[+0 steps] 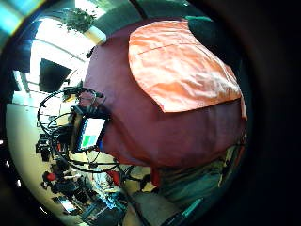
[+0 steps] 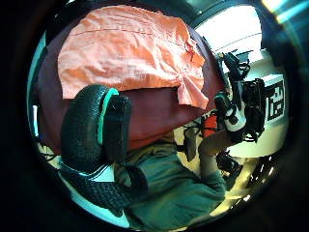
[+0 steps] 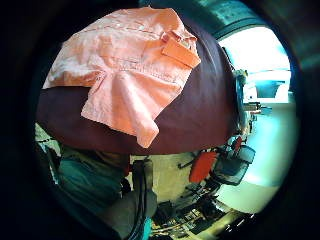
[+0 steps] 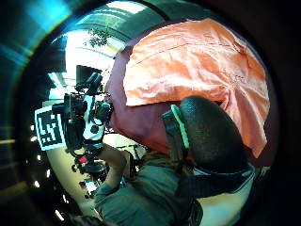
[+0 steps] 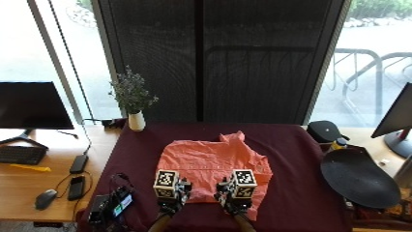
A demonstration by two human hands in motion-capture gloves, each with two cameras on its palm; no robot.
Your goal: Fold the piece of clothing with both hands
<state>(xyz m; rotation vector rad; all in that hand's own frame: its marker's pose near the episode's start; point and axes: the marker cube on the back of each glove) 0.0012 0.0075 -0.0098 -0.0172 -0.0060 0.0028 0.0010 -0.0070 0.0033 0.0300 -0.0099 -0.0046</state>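
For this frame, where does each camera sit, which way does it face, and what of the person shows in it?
Outside view: above and behind the person, facing the table, orange shirt, left hand and right hand.
Left little finger side: palm facing shirt; no hand shows.
Left thumb side: faces shirt; gloved fingers, other hand show.
Right little finger side: faces shirt and sleeve.
Right thumb side: faces shirt; gloved fingers show.
All views share the shirt.

Both hands [image 5: 203, 199] hover side by side, empty.
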